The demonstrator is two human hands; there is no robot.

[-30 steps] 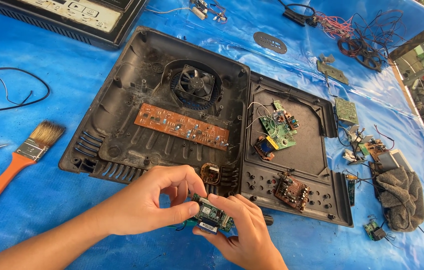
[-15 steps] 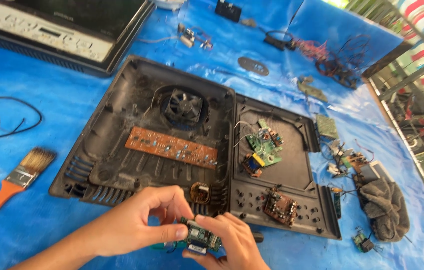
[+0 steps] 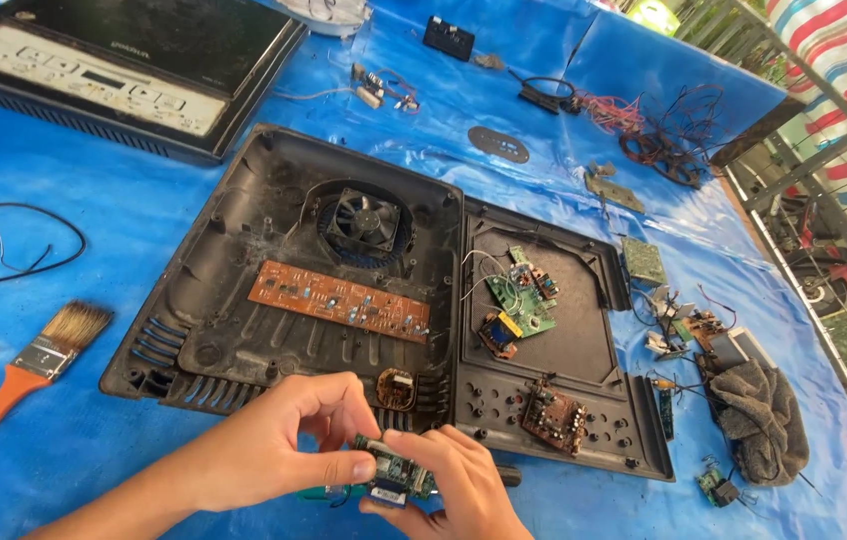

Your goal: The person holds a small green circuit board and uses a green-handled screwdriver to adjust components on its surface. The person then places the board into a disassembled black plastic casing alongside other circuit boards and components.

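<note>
Here, the left hand (image 3: pixel 274 455) and the right hand (image 3: pixel 459 490) are meeting low in the view, both pinching a small green circuit board (image 3: pixel 396 475) between thumb and fingertips; the left thumb is pressing on the board's left end while the right fingers are curling over its right end, so neither hand is spread. The board is lying between the two hands with its long axis running roughly left to right, tilted slightly downward toward the right hand, and both hands are equally close since both are touching it. Just beyond the hands, an opened black plastic appliance casing (image 3: pixel 244 300) is lying face up on a blue tarp (image 3: pixel 124 200), holding a round cooling fan (image 3: pixel 364 220) and a long brown circuit board (image 3: pixel 339 300). Touching its right edge, a second black panel (image 3: pixel 584 340) is carrying a green circuit board with a coil (image 3: pixel 519 295) and a dark component cluster (image 3: pixel 549 412). Farther out, an orange-handled paintbrush (image 3: pixel 24 375) is resting to the left, a black cable (image 3: pixel 14 250) is looping above it, a whole induction cooker (image 3: pixel 124 70) is sitting at the top left, and a dark rag (image 3: pixel 759 415) is lying among loose wires at the right.
</note>
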